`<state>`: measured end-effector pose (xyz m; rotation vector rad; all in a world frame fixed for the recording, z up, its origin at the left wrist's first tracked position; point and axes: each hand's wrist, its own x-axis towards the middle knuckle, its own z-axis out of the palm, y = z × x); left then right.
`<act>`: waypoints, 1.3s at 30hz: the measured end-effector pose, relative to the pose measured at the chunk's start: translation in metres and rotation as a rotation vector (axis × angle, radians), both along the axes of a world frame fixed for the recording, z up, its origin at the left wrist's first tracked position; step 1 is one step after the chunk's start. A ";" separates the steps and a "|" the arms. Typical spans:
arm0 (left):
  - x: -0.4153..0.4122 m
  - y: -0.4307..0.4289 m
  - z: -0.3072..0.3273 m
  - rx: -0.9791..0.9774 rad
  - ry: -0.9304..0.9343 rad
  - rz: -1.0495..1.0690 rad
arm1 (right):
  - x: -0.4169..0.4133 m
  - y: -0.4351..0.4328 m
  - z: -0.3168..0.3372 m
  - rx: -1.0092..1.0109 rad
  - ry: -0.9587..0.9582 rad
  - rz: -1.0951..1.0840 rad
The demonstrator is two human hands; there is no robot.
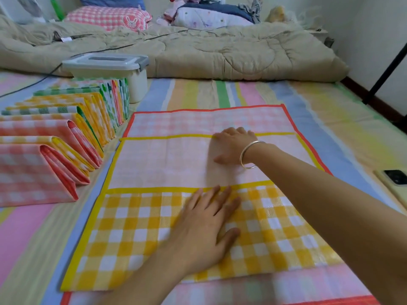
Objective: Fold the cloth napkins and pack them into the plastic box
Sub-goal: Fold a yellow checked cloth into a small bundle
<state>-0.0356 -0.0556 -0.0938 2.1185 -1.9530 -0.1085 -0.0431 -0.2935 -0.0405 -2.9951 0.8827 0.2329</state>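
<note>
A yellow checked napkin point(136, 234) lies partly folded on the striped bed sheet, its pale back face turned up across the middle. It lies on top of a red-edged pink checked napkin point(211, 121). My left hand point(202, 230) rests flat on the yellow checks, fingers straight. My right hand point(233, 146), with a silver bangle on the wrist, presses flat on the pale folded part. A row of several folded napkins point(66, 133) stands on the left, leaning one on another. The plastic box point(110, 73), white with a grey lid on, stands behind that row.
A beige quilt point(220, 53) lies bunched across the back, with pillows and clothes beyond it. A black cable point(30, 83) runs over the sheet at the back left. A phone point(394, 181) lies at the right edge. A dark stand leg point(387, 69) rises at the far right.
</note>
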 end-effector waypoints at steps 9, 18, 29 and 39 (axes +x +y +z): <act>0.002 -0.001 -0.011 -0.095 -0.031 -0.017 | 0.003 0.003 0.048 -0.160 -0.341 0.048; -0.006 0.003 0.006 -0.484 -0.049 -0.079 | -0.109 0.096 0.083 -0.154 -0.842 0.276; -0.024 0.072 0.044 -0.665 -0.257 -0.155 | -0.193 0.157 -0.006 -0.038 -0.802 0.221; -0.016 0.090 0.009 -0.403 -0.032 -0.061 | -0.213 0.174 -0.032 -0.031 -0.746 0.279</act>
